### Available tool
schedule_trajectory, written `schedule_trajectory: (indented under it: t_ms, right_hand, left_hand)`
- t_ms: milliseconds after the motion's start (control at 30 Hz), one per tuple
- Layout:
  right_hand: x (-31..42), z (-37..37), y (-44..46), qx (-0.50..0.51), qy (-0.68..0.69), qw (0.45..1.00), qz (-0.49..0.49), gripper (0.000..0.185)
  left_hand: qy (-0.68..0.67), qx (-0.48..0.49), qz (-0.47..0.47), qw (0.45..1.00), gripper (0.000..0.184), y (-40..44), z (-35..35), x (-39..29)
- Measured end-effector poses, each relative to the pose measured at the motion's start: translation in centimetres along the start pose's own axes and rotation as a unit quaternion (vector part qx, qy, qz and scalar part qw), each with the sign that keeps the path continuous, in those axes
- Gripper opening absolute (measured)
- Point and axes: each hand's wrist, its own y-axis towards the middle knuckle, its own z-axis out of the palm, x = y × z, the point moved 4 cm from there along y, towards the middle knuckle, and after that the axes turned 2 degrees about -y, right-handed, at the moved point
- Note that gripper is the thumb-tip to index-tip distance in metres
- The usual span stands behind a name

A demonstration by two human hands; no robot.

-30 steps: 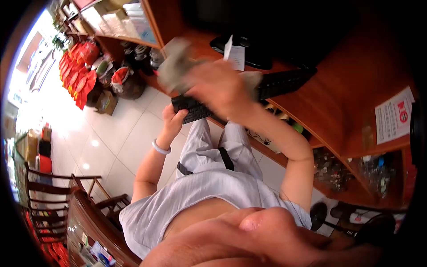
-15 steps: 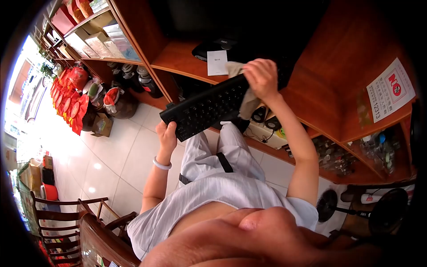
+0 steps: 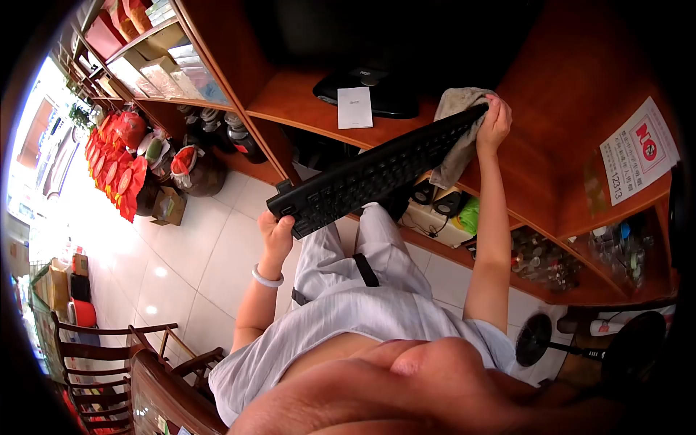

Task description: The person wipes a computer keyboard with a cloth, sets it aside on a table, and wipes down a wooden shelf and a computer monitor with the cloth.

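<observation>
A black computer keyboard (image 3: 377, 176) is held up in the air, slanting from lower left to upper right. My left hand (image 3: 276, 235) grips its near-left corner, thumb on top by the keys. At the far right end, my right hand (image 3: 495, 123) is closed around a grey cloth (image 3: 458, 163) and the keyboard's edge. The cloth is draped over that end and hangs below it. The fingers of my right hand are partly hidden behind the cloth.
In front stands a wooden desk (image 3: 290, 98) with a monitor stand (image 3: 391, 109) and a white card (image 3: 354, 108). Below are small speakers (image 3: 445, 204) with cables. A wooden chair (image 3: 94, 355) is behind left, a black fan (image 3: 533, 339) at lower right, and jars (image 3: 243, 138) at left.
My right hand has slid with the cloth rightward to the far end of the keyboard, which shows more of its length. My left hand keeps hold of its corner.
</observation>
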Motion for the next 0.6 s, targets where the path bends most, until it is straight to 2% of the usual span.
schedule_trajectory:
  t_ms: [167,233,300,367,433,500,600]
  right_hand:
    - [-1.3,-0.2,-0.4,-0.033,0.002,0.996,0.08,0.031]
    - [-4.0,-0.2,-2.8,0.024,0.089,0.952,0.291,0.035]
    - [-6.3,-0.3,-7.1,0.116,0.009,0.939,0.323,0.038]
    - [-6.5,-0.9,-8.8,0.1,0.043,0.94,0.324,0.038]
    - [-6.2,-1.1,-9.0,0.09,0.077,0.935,0.333,0.039]
    - [-6.5,-1.4,-8.8,0.142,0.074,0.929,0.333,0.04]
    - [-7.6,-1.3,-9.2,0.121,0.078,0.93,0.339,0.041]
  left_hand:
    - [-0.037,-0.011,0.021,0.999,0.052,-0.3,0.5,-0.3]
    - [-0.085,-0.037,0.008,0.996,0.051,-0.4,0.5,-0.8]
    - [-0.089,-0.036,0.009,0.995,0.05,-0.5,0.3,-1.0]
    - [-0.119,-0.105,-0.079,0.984,0.046,-0.6,0.1,-0.6]
    - [-0.141,-0.101,-0.093,0.98,0.042,-0.5,0.1,-0.4]
    - [-0.168,-0.146,-0.175,0.959,0.04,-0.8,-0.3,0.3]
    - [-0.204,-0.158,-0.233,0.937,0.042,-0.6,0.3,0.4]
